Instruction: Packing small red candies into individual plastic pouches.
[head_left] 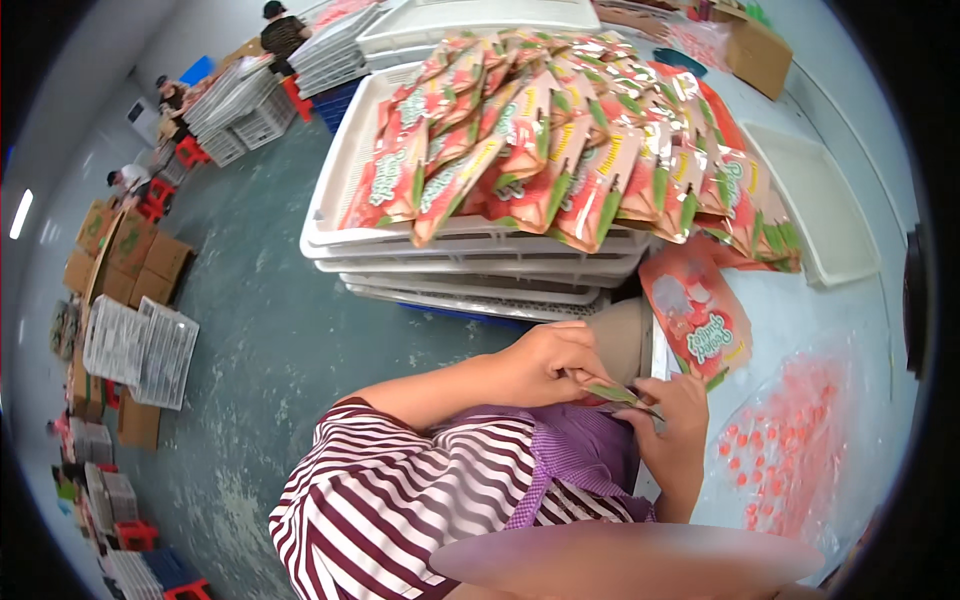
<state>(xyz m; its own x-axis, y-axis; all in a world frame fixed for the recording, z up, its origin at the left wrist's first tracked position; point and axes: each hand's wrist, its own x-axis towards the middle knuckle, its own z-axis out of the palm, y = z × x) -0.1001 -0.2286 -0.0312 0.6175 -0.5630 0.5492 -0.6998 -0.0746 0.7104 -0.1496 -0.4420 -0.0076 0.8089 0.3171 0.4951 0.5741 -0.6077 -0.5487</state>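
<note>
the left hand [560,362] is pinching one end of a small glossy packet [609,393] between bent fingers and thumb, and the right hand [674,425] is closing its thumb and fingers around the other end. the packet is resting between the two hands, just above the person's lap and beside the edge of the white table [800,322], showing itself almost edge-on, so its contents are staying out of sight.

it is probably weighing very little, and its thin film is likely to be bending and creasing under light pressure. the shine on the heaped pouches [520,150] in the white tray [322,222] is suggesting a slick surface, so dry fingertips are likely to be gripping better than damp ones. nothing about it is looking brittle, though a hard squeeze might be wrinkling the film. the flat margins are seeming the best hold, with a thumb and finger pinching at each end and the middle being left unpressed. nearby, a pink pouch [695,310] is lying flat, and a clear bag of pink pieces [790,440] is spreading across the table.
</note>
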